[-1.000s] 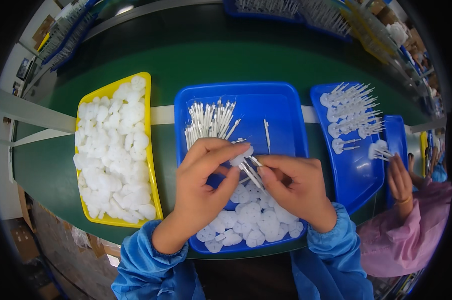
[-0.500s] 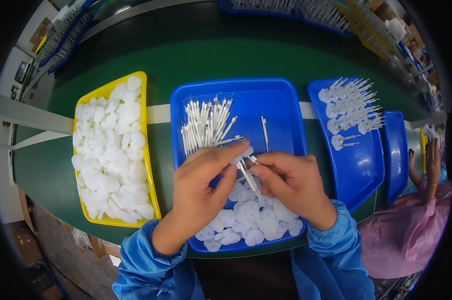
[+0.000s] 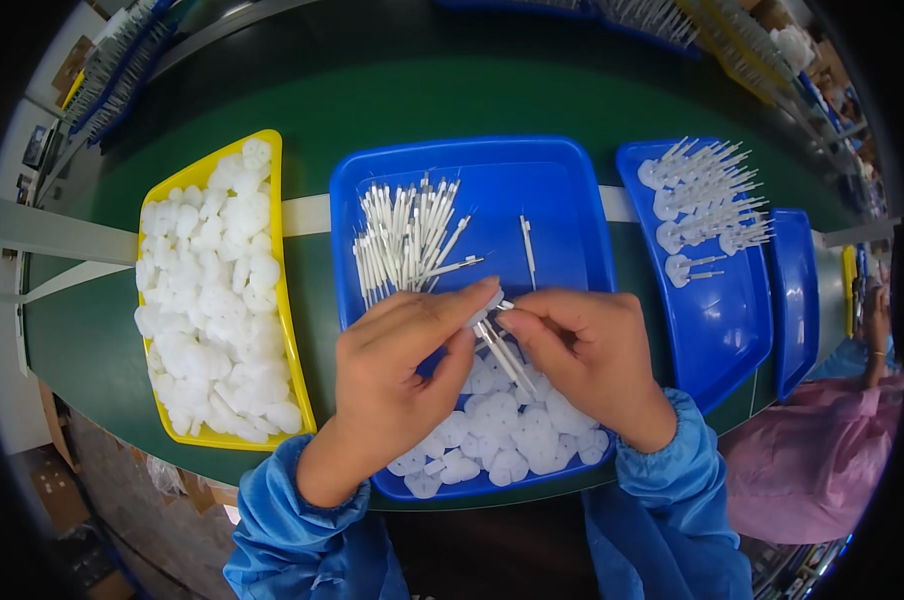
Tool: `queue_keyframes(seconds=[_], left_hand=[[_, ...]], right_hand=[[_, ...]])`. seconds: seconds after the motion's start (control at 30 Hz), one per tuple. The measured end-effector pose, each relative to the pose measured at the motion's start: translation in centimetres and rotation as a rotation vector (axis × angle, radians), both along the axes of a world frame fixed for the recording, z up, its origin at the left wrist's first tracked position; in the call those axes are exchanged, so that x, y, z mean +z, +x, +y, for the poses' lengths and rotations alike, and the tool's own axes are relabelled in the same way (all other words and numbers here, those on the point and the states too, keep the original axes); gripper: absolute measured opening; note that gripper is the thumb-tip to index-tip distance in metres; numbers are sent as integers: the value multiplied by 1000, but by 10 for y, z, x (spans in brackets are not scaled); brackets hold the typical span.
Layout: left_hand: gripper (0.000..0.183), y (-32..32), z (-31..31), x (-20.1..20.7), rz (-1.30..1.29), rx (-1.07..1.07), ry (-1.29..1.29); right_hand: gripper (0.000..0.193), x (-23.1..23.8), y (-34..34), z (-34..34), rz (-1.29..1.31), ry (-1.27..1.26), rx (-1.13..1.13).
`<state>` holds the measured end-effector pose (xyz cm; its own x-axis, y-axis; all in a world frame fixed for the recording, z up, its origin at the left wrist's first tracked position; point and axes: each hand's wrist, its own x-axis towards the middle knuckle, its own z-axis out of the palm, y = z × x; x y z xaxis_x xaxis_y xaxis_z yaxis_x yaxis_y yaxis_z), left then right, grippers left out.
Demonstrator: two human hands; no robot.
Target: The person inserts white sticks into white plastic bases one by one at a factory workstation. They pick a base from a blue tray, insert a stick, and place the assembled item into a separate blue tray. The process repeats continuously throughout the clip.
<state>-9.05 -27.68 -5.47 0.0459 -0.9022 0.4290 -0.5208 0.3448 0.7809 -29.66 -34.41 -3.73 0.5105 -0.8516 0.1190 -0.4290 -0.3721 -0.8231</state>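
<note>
Both the bare left hand [image 3: 402,355] and the bare right hand [image 3: 604,362], in shiny blue sleeves [image 3: 672,470], come close together above a rectangular blue plastic tray [image 3: 562,210]. The left thumb and forefinger are pinched on a small, round, translucent white plastic disc [image 3: 480,314], held over the middle of the tray, with slim white rods [image 3: 509,360] jutting from it toward the lower right. The right thumb and forefinger are nearly together on a thin white rod [image 3: 506,305] beside the disc, its short tip showing; how firmly they press cannot be told.

Below the hands, a pile of loose white discs [image 3: 517,435] fills the tray's near part. A bundle of white rods [image 3: 402,235] lies at its far left, and a single white rod [image 3: 528,252] lies apart on the right. To the left, a yellow plastic tray [image 3: 286,310] is heaped with thick white discs [image 3: 212,300]; to the right, another blue tray [image 3: 717,330] holds rod-fitted discs [image 3: 702,195].
</note>
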Motion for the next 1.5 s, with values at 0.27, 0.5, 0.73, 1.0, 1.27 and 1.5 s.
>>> queue_keyframes(seconds=[0.27, 0.5, 0.73, 1.0, 1.27, 1.5], left_hand=[[46, -1, 1, -4, -76, 36, -7], [49, -2, 6, 0, -15, 10, 102], [54, -6, 3, -8, 453, -41, 264], [60, 5, 2, -3, 225, -11, 78], [59, 4, 4, -2, 282, -56, 156], [58, 3, 4, 0, 226, -75, 144]], right_hand=[[13, -6, 5, 2, 172, -535, 24], [13, -12, 2, -5, 64, -383, 62], [19, -7, -4, -4, 74, -520, 41], [48, -3, -9, -8, 15, -739, 156], [52, -8, -9, -10, -11, -691, 129], [47, -4, -13, -7, -49, -638, 208]])
